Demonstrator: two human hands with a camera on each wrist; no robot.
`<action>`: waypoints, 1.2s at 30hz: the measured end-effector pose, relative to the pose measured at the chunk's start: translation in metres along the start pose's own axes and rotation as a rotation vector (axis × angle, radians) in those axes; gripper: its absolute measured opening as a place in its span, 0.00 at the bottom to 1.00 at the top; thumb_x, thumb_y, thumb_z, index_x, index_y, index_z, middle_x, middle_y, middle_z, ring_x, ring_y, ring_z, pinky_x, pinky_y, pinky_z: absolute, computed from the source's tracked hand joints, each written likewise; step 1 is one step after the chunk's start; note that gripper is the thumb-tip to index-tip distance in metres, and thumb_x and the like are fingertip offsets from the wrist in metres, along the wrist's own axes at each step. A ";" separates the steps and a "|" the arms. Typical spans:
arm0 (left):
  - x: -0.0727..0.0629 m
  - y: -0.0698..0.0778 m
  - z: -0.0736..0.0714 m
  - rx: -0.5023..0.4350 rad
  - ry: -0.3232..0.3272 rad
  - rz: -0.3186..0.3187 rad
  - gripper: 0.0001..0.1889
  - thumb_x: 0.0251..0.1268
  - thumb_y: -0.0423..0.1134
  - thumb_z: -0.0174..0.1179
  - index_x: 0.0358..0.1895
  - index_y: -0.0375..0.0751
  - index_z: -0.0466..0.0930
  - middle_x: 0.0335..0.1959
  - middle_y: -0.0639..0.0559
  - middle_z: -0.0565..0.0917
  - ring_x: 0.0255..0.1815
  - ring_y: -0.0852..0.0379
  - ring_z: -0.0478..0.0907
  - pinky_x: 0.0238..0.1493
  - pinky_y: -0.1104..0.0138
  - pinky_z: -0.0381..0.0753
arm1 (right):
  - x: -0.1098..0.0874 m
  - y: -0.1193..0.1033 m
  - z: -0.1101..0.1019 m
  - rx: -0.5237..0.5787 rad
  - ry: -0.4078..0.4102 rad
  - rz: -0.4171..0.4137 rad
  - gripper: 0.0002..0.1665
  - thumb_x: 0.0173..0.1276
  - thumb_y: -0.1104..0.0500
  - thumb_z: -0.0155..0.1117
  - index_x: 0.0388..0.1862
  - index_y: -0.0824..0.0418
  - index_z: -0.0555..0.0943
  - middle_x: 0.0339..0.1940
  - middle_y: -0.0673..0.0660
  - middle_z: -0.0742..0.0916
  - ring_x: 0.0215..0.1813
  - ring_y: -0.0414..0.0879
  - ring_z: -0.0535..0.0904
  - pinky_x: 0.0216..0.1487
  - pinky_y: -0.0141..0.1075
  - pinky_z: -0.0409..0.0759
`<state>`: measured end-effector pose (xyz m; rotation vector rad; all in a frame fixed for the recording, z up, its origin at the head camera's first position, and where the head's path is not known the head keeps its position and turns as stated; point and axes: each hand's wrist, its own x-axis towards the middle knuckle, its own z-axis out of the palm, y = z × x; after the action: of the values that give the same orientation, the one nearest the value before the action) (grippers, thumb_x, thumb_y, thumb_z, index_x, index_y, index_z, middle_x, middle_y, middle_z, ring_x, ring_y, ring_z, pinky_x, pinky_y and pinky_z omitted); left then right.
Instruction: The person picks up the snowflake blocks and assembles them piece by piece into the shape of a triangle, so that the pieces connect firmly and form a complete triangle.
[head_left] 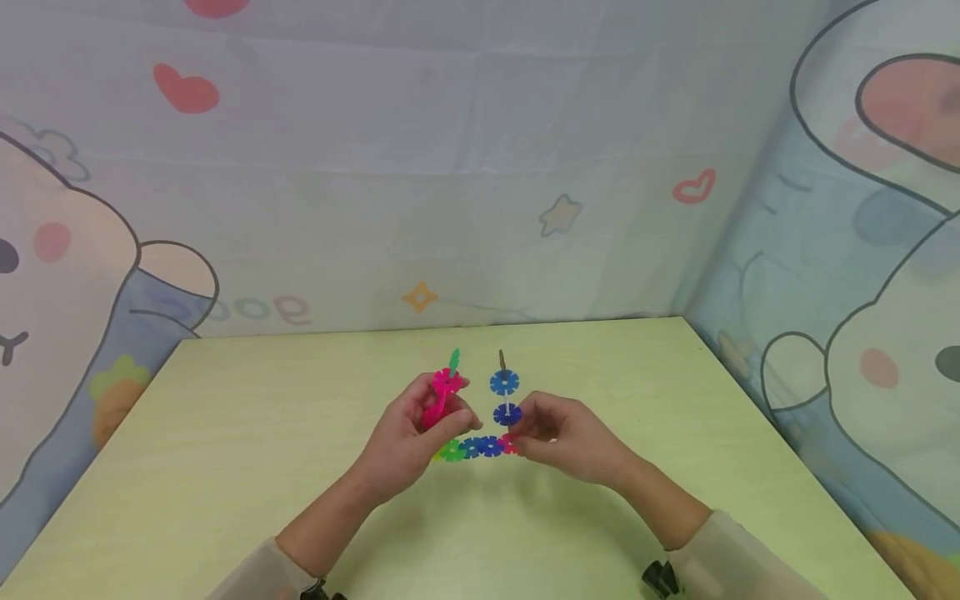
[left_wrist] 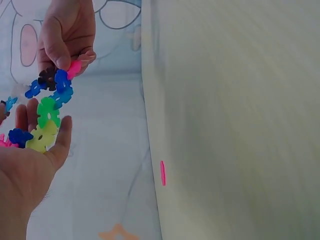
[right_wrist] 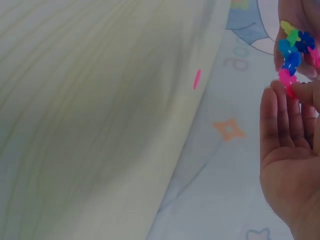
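Note:
A chain of interlocking plastic snowflake discs hangs in a U shape above the table, held by both hands. My left hand grips its left side, near bright pink discs topped by a green one. At the lower right corner, my right hand pinches a pink disc between thumb and fingers. Above that hand rise blue discs with a brown one at the tip. Green and yellow discs pass by the left thumb. Left fingers partly hide the pink discs.
On the pale wood-grain table lies a loose pink piece, close to the far edge in both wrist views. A printed cloth with hearts, stars and cartoon animals stands behind the table and along its sides.

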<state>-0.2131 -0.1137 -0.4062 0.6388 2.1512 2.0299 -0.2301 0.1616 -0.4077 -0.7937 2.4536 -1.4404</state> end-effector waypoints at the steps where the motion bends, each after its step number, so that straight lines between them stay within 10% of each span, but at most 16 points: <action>1: 0.000 0.000 0.001 -0.002 0.006 -0.006 0.23 0.83 0.42 0.65 0.73 0.44 0.72 0.53 0.40 0.88 0.58 0.46 0.91 0.64 0.65 0.88 | 0.000 -0.001 0.000 0.002 -0.003 -0.002 0.09 0.77 0.61 0.73 0.51 0.59 0.84 0.48 0.57 0.93 0.47 0.45 0.90 0.50 0.32 0.89; 15: 0.002 0.008 0.006 0.020 0.054 0.066 0.14 0.90 0.42 0.54 0.64 0.40 0.82 0.48 0.43 0.87 0.45 0.50 0.88 0.57 0.66 0.90 | 0.002 0.000 0.000 -0.016 -0.021 -0.018 0.08 0.77 0.62 0.73 0.50 0.57 0.85 0.47 0.55 0.93 0.47 0.44 0.90 0.51 0.31 0.89; 36: 0.009 0.020 0.010 0.023 0.107 -0.087 0.14 0.78 0.43 0.69 0.57 0.39 0.91 0.30 0.51 0.85 0.37 0.52 0.85 0.44 0.61 0.83 | 0.002 -0.001 0.001 -0.046 -0.038 -0.018 0.07 0.77 0.61 0.72 0.49 0.55 0.84 0.47 0.52 0.93 0.48 0.43 0.90 0.53 0.31 0.89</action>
<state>-0.2130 -0.1011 -0.3864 0.4400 2.2221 2.0405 -0.2312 0.1594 -0.4072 -0.8461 2.4654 -1.3665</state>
